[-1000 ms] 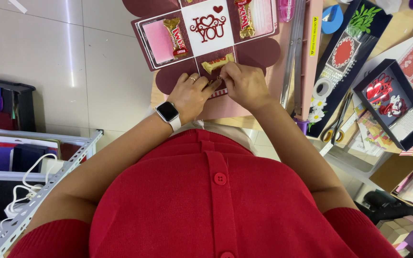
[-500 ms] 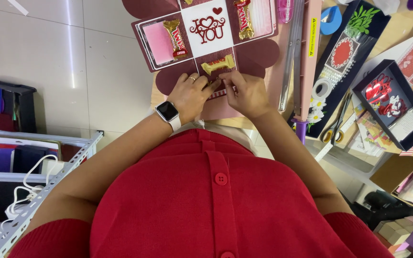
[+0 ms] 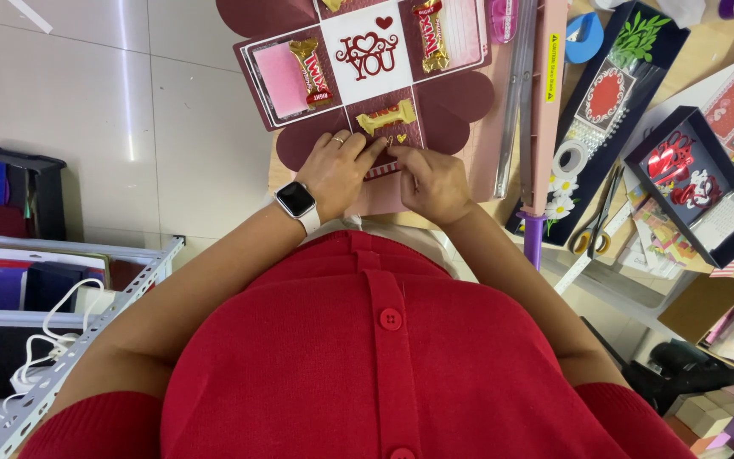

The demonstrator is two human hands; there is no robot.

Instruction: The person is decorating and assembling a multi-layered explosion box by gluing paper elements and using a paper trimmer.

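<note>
The left hand (image 3: 339,170), with a ring on one finger and a white watch (image 3: 296,201) on its wrist, lies palm down on the near flap of an unfolded maroon paper box (image 3: 367,76), its fingertips pressing at a small gold piece on that flap; whether it pinches the piece or only presses it cannot be told. The right hand (image 3: 433,180) sits just beside it, fingers curled and meeting the left fingertips at the same spot, next to a tiny gold heart (image 3: 401,138). Just above both hands a gold-wrapped candy (image 3: 386,117) lies across the same flap. The box is spread flat on the table (image 3: 707,64) in a cross shape, with a white square in the middle bearing red cut-out lettering and a heart. Its left flap carries a pink panel and another wrapped candy bar (image 3: 311,71), and its right flap holds a third bar (image 3: 430,34). Rounded maroon heart-shaped tabs stick out at the corners. To the right of the box lies a long pink paper trimmer (image 3: 545,110). Beyond it are a roll of tape (image 3: 569,156), white paper flowers (image 3: 561,194), scissors (image 3: 598,223), and a dark tray (image 3: 697,183) with red cut-outs. The person wears a red buttoned top (image 3: 384,357).
</note>
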